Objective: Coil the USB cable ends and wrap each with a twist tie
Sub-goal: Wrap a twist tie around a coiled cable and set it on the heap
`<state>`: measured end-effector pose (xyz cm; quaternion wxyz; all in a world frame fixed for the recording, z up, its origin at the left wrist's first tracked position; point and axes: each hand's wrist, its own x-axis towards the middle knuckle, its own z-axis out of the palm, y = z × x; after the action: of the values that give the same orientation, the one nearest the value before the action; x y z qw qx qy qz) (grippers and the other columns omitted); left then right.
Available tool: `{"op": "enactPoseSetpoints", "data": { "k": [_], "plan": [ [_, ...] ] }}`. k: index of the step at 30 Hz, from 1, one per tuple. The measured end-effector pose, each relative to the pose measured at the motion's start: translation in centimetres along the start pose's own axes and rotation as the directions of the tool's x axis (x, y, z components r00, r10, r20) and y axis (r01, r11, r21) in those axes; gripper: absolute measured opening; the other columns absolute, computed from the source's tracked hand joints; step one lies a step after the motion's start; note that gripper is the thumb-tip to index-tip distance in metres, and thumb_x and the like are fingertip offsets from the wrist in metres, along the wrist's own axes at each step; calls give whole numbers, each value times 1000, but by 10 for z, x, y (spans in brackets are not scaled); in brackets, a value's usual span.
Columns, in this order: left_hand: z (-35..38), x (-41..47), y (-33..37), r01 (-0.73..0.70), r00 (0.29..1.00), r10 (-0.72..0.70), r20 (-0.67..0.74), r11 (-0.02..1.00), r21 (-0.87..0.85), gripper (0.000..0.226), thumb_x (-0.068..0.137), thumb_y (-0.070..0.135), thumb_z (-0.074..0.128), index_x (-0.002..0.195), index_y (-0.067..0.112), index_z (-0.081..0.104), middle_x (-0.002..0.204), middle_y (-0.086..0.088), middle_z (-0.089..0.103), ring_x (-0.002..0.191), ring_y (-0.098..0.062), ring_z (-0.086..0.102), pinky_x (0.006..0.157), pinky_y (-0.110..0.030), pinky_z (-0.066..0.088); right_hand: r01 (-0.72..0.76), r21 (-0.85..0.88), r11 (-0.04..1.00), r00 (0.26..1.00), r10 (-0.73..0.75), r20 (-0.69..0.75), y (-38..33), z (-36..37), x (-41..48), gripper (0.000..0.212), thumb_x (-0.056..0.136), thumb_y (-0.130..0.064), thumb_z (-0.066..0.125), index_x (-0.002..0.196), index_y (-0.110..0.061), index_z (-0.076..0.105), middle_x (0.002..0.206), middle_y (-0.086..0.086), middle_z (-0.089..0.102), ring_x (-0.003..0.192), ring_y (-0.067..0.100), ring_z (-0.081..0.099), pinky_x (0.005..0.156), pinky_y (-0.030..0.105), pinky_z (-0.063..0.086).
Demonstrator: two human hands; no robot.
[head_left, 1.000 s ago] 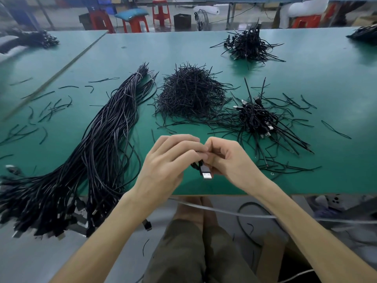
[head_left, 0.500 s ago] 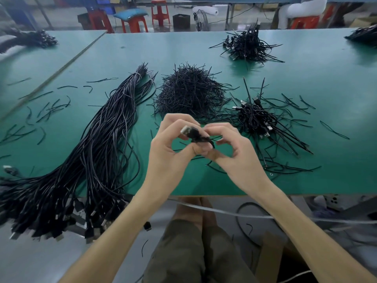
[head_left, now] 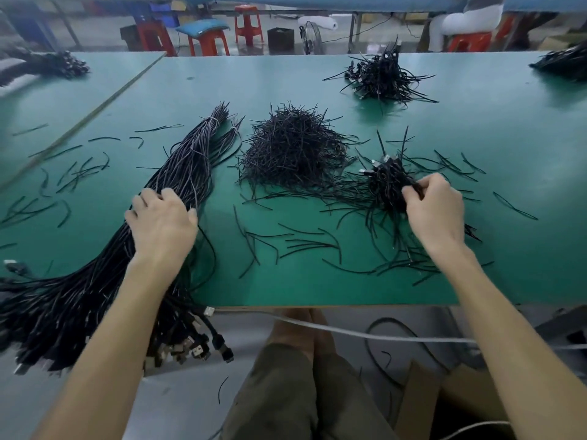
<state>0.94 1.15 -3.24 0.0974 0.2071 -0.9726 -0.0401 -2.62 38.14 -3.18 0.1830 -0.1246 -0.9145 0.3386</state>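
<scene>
Black coil (head_left: 413, 188), judged finished, was carried to the pile (head_left: 386, 177), pinched by right hand (head_left: 435, 212); cable bundle (head_left: 190, 166) was gripped by curled left hand (head_left: 162, 222) for another.

Even, soft overhead light, faint shadows; wide-angle bending at edges, slight blur.

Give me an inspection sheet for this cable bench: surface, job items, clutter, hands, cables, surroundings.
Surface: green table.
Job's things: cable bundle left; twist tie pile centre; coiled cable pile right; second coiled pile far back.
Clutter: loose ties scattered near the front.
Hands: left hand grips the cable bundle; right hand pinches a coiled cable at the near pile.
Cables: white cable runs below the table edge.
Surroundings: red stools behind; cardboard box on floor.
</scene>
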Motion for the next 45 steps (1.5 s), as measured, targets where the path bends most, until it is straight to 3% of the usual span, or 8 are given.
{"op": "enactPoseSetpoints", "data": {
  "k": [6, 11, 19, 28, 34, 40, 43, 45],
  "plan": [
    [20, 5, -13, -83, 991, 86, -104, 996, 39, 23, 101, 16, 60, 114, -3, 59, 118, -28, 56, 113, -45, 51, 98, -53, 39, 12, -137, 991, 1000, -11, 8, 5, 19, -5, 34, 104, -28, 55, 126, -3, 48, 123, 17, 56, 88, 27, 52, 74, 41, 44],
    [19, -2, -14, -83, 978, 87, -188, 996, 26, 10, 100, 7, 57, 103, -3, 60, 109, -28, 56, 103, -44, 51, 91, -52, 40, 66, -258, 964, 995, -82, -50, 7, 18, -13, 46, 98, -29, 63, 133, -4, 44, 130, 22, 45, 116, 38, 46, 100, 48, 37],
    [15, -6, 3, -103, 988, 103, -112, 995, 8, 53, 104, 45, 51, 113, -6, 59, 118, -28, 58, 112, -44, 54, 96, -51, 42, 149, -261, 954, 986, -165, -40, 5, 22, -25, 51, 94, -28, 69, 135, -8, 47, 130, 17, 43, 122, 34, 40, 103, 48, 31],
    [19, -14, 8, -168, 974, 159, -161, 985, -45, 30, 104, 32, 56, 107, 7, 71, 107, -18, 58, 102, -37, 52, 92, -47, 39, 307, -180, 934, 941, -327, -90, -14, 24, -44, 35, 96, -22, 65, 129, -13, 56, 125, 9, 46, 119, 27, 42, 102, 42, 29],
    [3, -33, 29, -285, 957, 251, -143, 904, -318, 34, 105, 32, 54, 88, 9, 73, 92, -6, 58, 72, -25, 56, 70, -39, 49, 476, -12, 879, 879, -475, 23, -47, 38, -69, 30, 96, -14, 63, 126, -17, 60, 123, -1, 51, 116, 18, 45, 96, 30, 29],
    [-4, -62, 63, -391, 870, 493, 17, 710, -586, 18, 99, 11, 60, 88, 12, 75, 89, -3, 68, 84, -28, 65, 81, -45, 53, 661, 163, 732, 683, -678, 273, -81, 59, -92, 63, 84, 9, 62, 140, -18, 56, 137, -5, 57, 128, 19, 45, 105, 40, 39],
    [-4, -73, 66, -411, 806, 584, 99, 671, -618, 20, 98, 13, 58, 93, 19, 77, 86, 3, 73, 81, -21, 69, 77, -39, 56, 608, 283, 742, 602, -663, 444, -82, 61, -93, 73, 73, 17, 56, 137, -19, 60, 125, 1, 66, 122, 21, 51, 101, 40, 42],
    [-4, -70, 64, -323, 813, 560, 159, 661, -677, 27, 103, 22, 56, 83, 21, 74, 69, 7, 69, 64, -11, 64, 64, -32, 51, 599, 211, 772, 620, -614, 488, -76, 60, -89, 56, 82, 10, 50, 125, -22, 64, 111, 5, 67, 108, 27, 59, 90, 38, 47]
  ]
}}
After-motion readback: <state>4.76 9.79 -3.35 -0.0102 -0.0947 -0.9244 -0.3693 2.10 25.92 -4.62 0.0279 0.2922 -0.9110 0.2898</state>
